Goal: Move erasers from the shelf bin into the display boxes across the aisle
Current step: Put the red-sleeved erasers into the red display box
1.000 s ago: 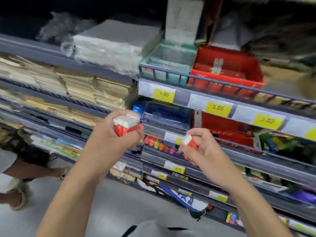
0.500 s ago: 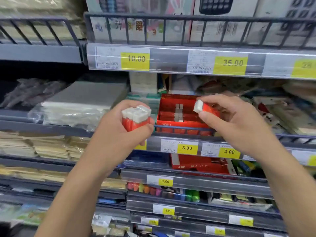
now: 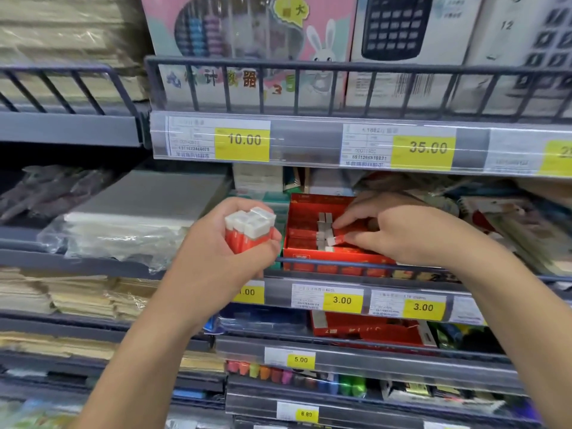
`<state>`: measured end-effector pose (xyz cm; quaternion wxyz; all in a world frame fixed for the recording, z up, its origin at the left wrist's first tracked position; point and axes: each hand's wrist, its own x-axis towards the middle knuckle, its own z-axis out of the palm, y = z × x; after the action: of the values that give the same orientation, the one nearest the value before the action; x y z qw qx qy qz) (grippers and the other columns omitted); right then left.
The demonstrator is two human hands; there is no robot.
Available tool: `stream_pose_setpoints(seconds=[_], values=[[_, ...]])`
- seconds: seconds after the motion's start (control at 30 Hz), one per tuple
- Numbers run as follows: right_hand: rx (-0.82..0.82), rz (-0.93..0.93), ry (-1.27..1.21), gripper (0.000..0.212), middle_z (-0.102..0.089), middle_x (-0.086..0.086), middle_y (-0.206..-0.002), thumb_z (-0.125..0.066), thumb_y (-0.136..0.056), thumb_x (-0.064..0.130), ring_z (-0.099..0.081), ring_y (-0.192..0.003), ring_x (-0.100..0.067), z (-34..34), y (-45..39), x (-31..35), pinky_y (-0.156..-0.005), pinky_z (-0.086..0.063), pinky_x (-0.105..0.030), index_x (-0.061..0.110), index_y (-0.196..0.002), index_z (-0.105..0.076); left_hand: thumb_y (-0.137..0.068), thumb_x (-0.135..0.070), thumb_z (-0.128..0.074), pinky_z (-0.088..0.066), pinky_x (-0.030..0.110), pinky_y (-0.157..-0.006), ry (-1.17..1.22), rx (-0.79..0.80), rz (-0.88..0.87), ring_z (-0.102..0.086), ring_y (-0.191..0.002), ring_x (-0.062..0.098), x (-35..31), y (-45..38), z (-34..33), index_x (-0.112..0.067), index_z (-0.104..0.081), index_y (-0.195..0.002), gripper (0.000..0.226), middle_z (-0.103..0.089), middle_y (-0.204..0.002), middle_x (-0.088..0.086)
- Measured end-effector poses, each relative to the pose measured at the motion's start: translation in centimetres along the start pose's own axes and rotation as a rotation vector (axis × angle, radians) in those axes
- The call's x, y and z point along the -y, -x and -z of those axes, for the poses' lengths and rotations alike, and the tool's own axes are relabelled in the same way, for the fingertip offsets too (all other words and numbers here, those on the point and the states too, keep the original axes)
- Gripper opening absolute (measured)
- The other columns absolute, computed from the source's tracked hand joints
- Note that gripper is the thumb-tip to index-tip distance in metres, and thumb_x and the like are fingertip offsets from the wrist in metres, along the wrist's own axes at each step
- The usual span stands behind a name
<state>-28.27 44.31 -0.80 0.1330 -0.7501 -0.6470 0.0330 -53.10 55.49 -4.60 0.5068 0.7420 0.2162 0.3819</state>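
Note:
My left hand (image 3: 223, 261) grips a bundle of several erasers (image 3: 249, 230), white ends up, in red sleeves, held in front of the shelf. A red display box (image 3: 305, 221) stands on the middle shelf behind a wire rail, with a short row of erasers (image 3: 323, 230) inside. My right hand (image 3: 399, 233) reaches into this box and pinches a single eraser (image 3: 335, 239) between thumb and fingers, low against the row.
The shelf's wire rail (image 3: 340, 263) runs in front of the box. A teal box (image 3: 275, 209) sits to its left, plastic-wrapped packs (image 3: 130, 230) further left. Price strips (image 3: 342, 300) line the shelf edges; another red box (image 3: 368, 328) is on the shelf below.
The view swung up from the lower shelves to the red box. My right hand carried its single eraser forward and down into the box. My left hand kept its bundle.

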Motion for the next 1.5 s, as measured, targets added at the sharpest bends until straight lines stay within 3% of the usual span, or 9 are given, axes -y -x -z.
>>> stream_pose_setpoints(seconds=[0.23, 0.5, 0.67, 0.77, 0.9, 1.0, 1.13, 1.3, 1.5], values=[[0.026, 0.027, -0.077, 0.018, -0.06, 0.018, -0.114, -0.071, -0.089, 0.032, -0.056, -0.106, -0.004, -0.1, -0.5, 0.0, -0.1, -0.043, -0.029, 0.047, -0.1, -0.072, -0.073, -0.029, -0.078, -0.055, 0.022, -0.06, 0.003, 0.003, 0.018, -0.065, -0.062, 0.006, 0.2, -0.5, 0.3, -0.04, -0.07, -0.097, 0.028, -0.077, -0.093, -0.004], [0.043, 0.045, -0.095, 0.027, -0.058, 0.023, -0.115, -0.064, -0.095, 0.022, -0.052, -0.104, 0.006, -0.1, 0.4, 0.0, -0.092, -0.035, -0.007, 0.043, -0.106, -0.074, -0.068, -0.037, -0.08, -0.055, 0.022, -0.061, 0.015, 0.027, 0.033, -0.067, -0.065, 0.006, 0.3, -0.8, -0.1, -0.042, -0.07, -0.096, 0.03, -0.078, -0.094, -0.005], [0.034, 0.031, -0.055, 0.026, -0.058, 0.02, -0.119, -0.058, -0.098, 0.024, -0.053, -0.106, 0.003, 0.2, 0.7, 0.7, -0.097, -0.038, -0.015, 0.042, -0.112, -0.071, -0.065, -0.04, -0.082, -0.057, 0.029, -0.064, 0.049, 0.04, 0.081, -0.068, -0.063, 0.012, 0.4, -1.0, -0.7, -0.043, -0.067, -0.094, 0.033, -0.079, -0.097, -0.002], [-0.166, 0.118, -0.297, 0.025, -0.068, 0.016, -0.11, -0.065, -0.095, 0.024, -0.06, -0.099, 0.0, 0.0, 1.1, 2.2, -0.087, -0.044, -0.01, 0.035, -0.117, -0.071, -0.066, -0.04, -0.082, -0.057, 0.036, -0.066, 0.045, 0.089, 0.079, -0.067, -0.062, 0.015, 0.3, -0.9, -1.0, -0.04, -0.069, -0.095, 0.032, -0.079, -0.097, 0.002], [-0.107, 0.299, -0.619, 0.036, -0.068, 0.008, -0.111, -0.071, -0.091, 0.009, -0.066, -0.095, -0.018, -0.4, 1.3, 4.6, -0.081, -0.055, -0.035, 0.02, -0.125, -0.068, -0.068, -0.03, -0.083, -0.052, 0.023, -0.06, 0.037, 0.16, 0.066, -0.065, -0.062, 0.012, -0.1, -0.9, -1.5, -0.034, -0.07, -0.091, 0.027, -0.074, -0.079, -0.005], [-0.122, 0.344, -0.657, 0.035, -0.066, 0.002, -0.113, -0.073, -0.088, 0.004, -0.064, -0.094, -0.021, -0.7, 1.0, 5.1, -0.08, -0.055, -0.038, 0.013, -0.122, -0.069, -0.071, -0.023, -0.081, -0.051, 0.021, -0.059, 0.004, 0.19, 0.075, -0.065, -0.061, 0.012, -0.3, -0.8, -1.7, -0.032, -0.07, -0.09, 0.023, -0.069, -0.07, -0.006], [-0.124, 0.373, -0.744, 0.032, -0.066, -0.004, -0.108, -0.072, -0.088, 0.0, -0.063, -0.091, -0.025, -0.9, 1.1, 4.7, -0.081, -0.053, -0.033, 0.01, -0.119, -0.069, -0.072, -0.023, -0.082, -0.053, 0.023, -0.064, 0.068, 0.207, 0.082, -0.068, -0.063, 0.016, -0.2, -0.6, -1.4, -0.028, -0.074, -0.093, 0.023, -0.075, -0.077, -0.002], [-0.119, 0.304, -0.818, 0.026, -0.072, -0.008, -0.105, -0.072, -0.089, 0.007, -0.069, -0.092, -0.03, -0.4, 1.2, 3.5, -0.084, -0.058, -0.04, 0.016, -0.114, -0.072, -0.069, -0.03, -0.083, -0.058, 0.027, -0.071, 0.221, 0.125, 0.144, -0.075, -0.075, 0.028, 0.3, -0.6, -0.9, -0.027, -0.073, -0.095, 0.028, -0.08, -0.095, 0.008], [-0.187, 0.004, -0.66, 0.029, -0.075, 0.011, -0.088, -0.073, -0.069, 0.047, -0.072, -0.087, -0.014, -0.2, -0.5, 1.6, -0.069, -0.053, -0.028, 0.042, -0.097, -0.071, -0.064, -0.031, -0.083, -0.046, 0.021, -0.048, 0.184, -0.003, 0.194, -0.052, -0.047, 0.018, 0.7, -0.9, -0.3, -0.02, -0.064, -0.099, 0.041, -0.071, -0.069, 0.007]])
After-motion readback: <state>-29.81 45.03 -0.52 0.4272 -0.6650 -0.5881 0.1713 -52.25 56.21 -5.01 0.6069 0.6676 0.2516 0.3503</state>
